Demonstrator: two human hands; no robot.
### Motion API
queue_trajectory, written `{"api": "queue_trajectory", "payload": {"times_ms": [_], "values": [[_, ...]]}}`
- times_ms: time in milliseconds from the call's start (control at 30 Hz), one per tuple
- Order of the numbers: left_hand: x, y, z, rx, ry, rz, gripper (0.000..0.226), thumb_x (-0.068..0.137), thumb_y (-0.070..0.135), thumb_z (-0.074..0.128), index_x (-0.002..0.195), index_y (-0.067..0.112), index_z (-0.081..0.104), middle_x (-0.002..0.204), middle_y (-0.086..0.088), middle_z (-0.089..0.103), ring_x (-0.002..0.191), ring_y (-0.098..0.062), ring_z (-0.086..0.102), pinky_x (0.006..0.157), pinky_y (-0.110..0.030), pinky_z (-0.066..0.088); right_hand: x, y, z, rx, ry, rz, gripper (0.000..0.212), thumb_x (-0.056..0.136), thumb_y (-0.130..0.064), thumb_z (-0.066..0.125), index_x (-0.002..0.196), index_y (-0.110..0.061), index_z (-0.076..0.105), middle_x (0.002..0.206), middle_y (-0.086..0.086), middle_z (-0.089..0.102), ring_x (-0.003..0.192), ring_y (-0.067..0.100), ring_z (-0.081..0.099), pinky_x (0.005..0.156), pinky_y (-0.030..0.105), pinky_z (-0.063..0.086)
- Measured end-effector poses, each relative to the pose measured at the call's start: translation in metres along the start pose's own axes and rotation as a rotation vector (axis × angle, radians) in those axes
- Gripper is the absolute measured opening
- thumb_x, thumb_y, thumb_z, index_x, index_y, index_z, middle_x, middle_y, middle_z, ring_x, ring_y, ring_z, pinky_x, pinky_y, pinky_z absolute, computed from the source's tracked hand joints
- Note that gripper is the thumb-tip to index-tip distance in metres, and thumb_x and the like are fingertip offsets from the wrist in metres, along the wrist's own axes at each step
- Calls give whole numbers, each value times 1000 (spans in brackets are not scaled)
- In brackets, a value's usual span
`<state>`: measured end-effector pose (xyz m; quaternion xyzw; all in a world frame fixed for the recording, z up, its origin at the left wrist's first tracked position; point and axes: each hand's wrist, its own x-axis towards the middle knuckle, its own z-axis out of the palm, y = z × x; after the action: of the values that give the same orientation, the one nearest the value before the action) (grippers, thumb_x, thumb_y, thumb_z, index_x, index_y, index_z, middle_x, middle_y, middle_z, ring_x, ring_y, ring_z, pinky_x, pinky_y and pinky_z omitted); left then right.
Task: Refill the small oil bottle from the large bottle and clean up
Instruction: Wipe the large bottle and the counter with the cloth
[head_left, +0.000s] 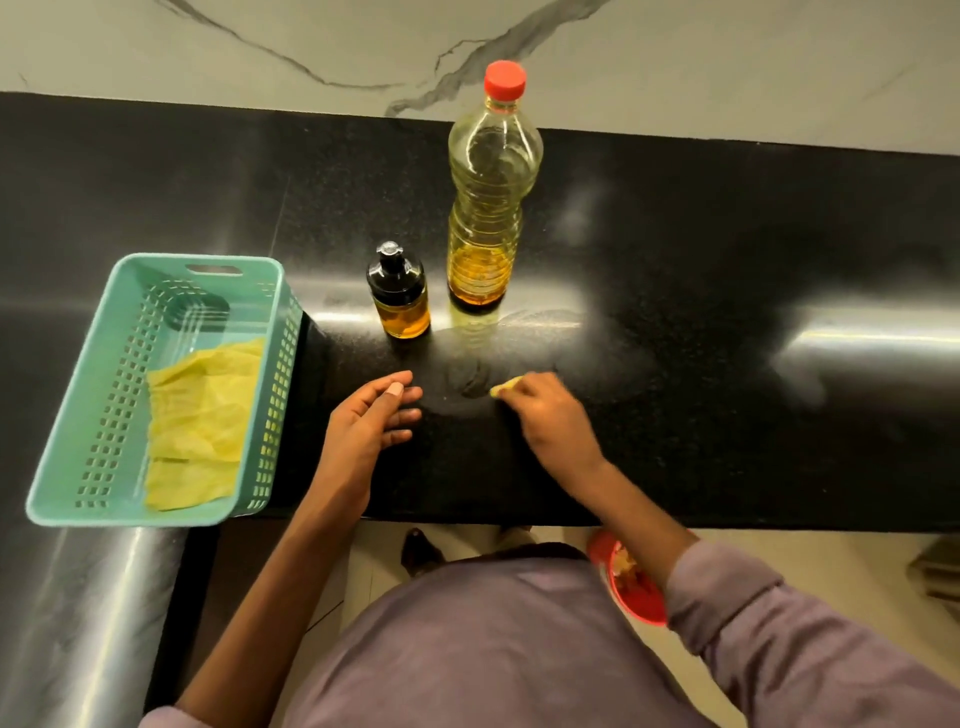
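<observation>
The large clear oil bottle (488, 197) stands upright at the back of the black counter (727, 312), its red cap on and oil filling only its lower part. Left of it and closer to me stands the small glass oil bottle (399, 293) with a black pump top, oil in its lower half. My right hand (550, 415) grips a small yellow wad (505, 387) and presses it on the counter beside a smeared patch (472, 379). My left hand (371, 415) hovers over the counter with relaxed fingers, holding nothing.
A teal perforated basket (88, 415) sits at the counter's left with yellow cloths (202, 421) lying in it. A marble wall (311, 47) backs the counter. Below the front edge, a red bin (631, 582) stands on the floor.
</observation>
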<state>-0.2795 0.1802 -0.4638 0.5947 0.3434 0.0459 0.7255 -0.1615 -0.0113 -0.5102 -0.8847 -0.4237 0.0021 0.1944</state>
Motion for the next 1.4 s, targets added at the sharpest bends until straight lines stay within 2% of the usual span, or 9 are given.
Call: {"api": "queue_trajectory", "payload": {"times_ms": [133, 233, 433, 567, 767, 833, 967, 1100, 1400], "values": [[2, 0, 5, 4, -18, 1, 24, 98, 22, 49, 117, 19, 63, 108, -5, 71, 93, -18, 65, 77, -28, 51, 11, 48, -15, -96, 109, 366, 31, 88, -13, 42, 101, -6, 69, 84, 14, 58, 80, 34, 54, 63, 42, 51], [2, -2, 5, 4, -24, -6, 24, 98, 22, 49, 118, 19, 63, 109, -6, 70, 94, -18, 64, 78, -29, 51, 12, 26, -5, -134, 166, 465, 27, 85, -7, 44, 98, -3, 68, 84, 15, 57, 78, 35, 53, 63, 43, 50], [2, -3, 6, 1, -14, -19, 25, 98, 22, 49, 118, 18, 62, 109, -6, 70, 93, -18, 64, 77, -28, 51, 11, -34, 17, -3, 68, 245, 18, 87, -8, 58, 102, -6, 68, 87, 10, 60, 81, 28, 55, 64, 37, 49], [3, -1, 4, 17, -11, 1, 25, 98, 22, 49, 119, 18, 62, 109, -6, 70, 92, -16, 64, 77, -28, 51, 56, -32, 18, -16, 69, 322, 13, 89, -10, 57, 92, -4, 69, 83, 12, 58, 83, 31, 54, 60, 38, 47], [4, -5, 0, -14, -16, -9, 24, 98, 21, 48, 118, 18, 62, 108, -7, 70, 94, -19, 64, 77, -28, 50, 5, -44, 15, 63, -51, -64, 28, 90, -20, 45, 103, -11, 68, 92, 6, 61, 90, 24, 55, 69, 32, 47], [4, -6, 1, -10, -19, -11, 24, 98, 21, 48, 117, 18, 62, 108, -6, 70, 94, -19, 64, 78, -29, 50, -3, -18, 6, 40, -14, -27, 32, 89, -21, 42, 104, -12, 69, 92, 7, 64, 88, 25, 57, 71, 34, 51], [3, -7, 8, -16, -39, -12, 23, 98, 21, 48, 116, 20, 62, 105, -4, 71, 92, -18, 64, 77, -28, 51, -5, 39, -13, -77, 126, 300, 39, 88, -21, 37, 105, -12, 71, 87, 10, 62, 82, 30, 56, 68, 36, 51], [2, -7, 13, -25, -44, -14, 23, 98, 21, 48, 115, 20, 63, 105, -4, 71, 93, -18, 64, 78, -29, 50, -35, 31, -13, -146, 224, 555, 27, 84, 1, 56, 107, -6, 69, 87, 13, 61, 79, 33, 55, 64, 41, 52], [5, 1, 23, -41, -36, 12, 22, 99, 23, 47, 112, 21, 63, 107, -6, 70, 91, -17, 64, 78, -30, 50, 28, -22, 5, -83, 52, 243, 16, 87, -9, 58, 99, -5, 68, 86, 10, 62, 81, 30, 58, 57, 35, 49]]}}
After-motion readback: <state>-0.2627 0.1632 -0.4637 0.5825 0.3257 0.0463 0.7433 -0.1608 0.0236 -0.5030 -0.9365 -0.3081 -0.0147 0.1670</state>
